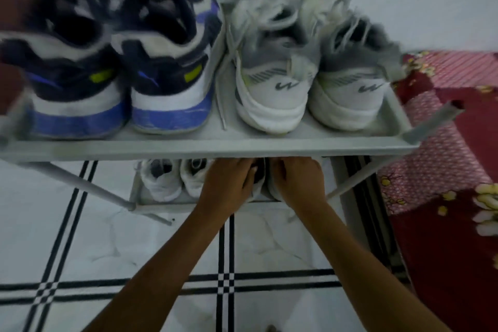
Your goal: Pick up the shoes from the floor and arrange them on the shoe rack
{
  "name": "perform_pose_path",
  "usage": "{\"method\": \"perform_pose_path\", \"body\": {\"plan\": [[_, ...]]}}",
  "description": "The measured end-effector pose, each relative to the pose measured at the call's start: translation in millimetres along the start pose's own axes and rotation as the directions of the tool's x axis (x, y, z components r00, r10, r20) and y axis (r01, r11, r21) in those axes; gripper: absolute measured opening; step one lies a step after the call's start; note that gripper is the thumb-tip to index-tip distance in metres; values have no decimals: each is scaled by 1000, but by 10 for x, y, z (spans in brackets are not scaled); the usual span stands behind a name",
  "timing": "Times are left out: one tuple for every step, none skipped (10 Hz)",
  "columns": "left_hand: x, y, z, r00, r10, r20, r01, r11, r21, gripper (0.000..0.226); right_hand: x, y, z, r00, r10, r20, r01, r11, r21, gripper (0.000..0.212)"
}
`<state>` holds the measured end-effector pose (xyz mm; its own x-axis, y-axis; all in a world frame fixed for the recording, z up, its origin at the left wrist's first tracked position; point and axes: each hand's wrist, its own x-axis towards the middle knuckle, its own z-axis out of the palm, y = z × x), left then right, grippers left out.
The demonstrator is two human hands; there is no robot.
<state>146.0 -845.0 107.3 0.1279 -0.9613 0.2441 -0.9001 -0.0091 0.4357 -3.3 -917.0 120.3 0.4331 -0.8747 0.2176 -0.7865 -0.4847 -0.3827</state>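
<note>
Shoes I am holding (260, 180): on the low shelf (161, 206) of the shoe rack (204, 147), right side, squeezed between my two hands. My hands hide most of them.
Left hand (229, 180): fingers bent over the top of the left shoe, gripping it.
Right hand (296, 180): fingers bent over the right shoe, gripping it.
Could go wrong, one: I think the heels could hang off the near edge and the shoes could tip onto the floor (107, 250), if I let go before they sit far enough back.
Could go wrong, two: my left hand is just beside the small white shoes (161, 180). A push to the left could knock them crooked.
Could go wrong, three: the top shelf is right above my knuckles. Lifting my hands fast could bump it and shake the shoes up there.
Could go wrong, four: the view is blurry and the top shelf blocks the far part, so I cannot tell if the toes are lined up.
Count, top shelf: four shoes, two dark blue shoes (167, 62) on the left and two white and grey shoes (272, 83) on the right.
Count, low shelf: two small white ones on the left, plus what looks like two in my hands.
Count, hands: two.
Count, shelves I can see: two.
</note>
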Motion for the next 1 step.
{"method": "perform_pose_path", "body": {"plan": [[-323,160,-222,997,-14,80,11,999,30,20,-332,-170,-244,997,-19,76,23,998,-56,17]]}}
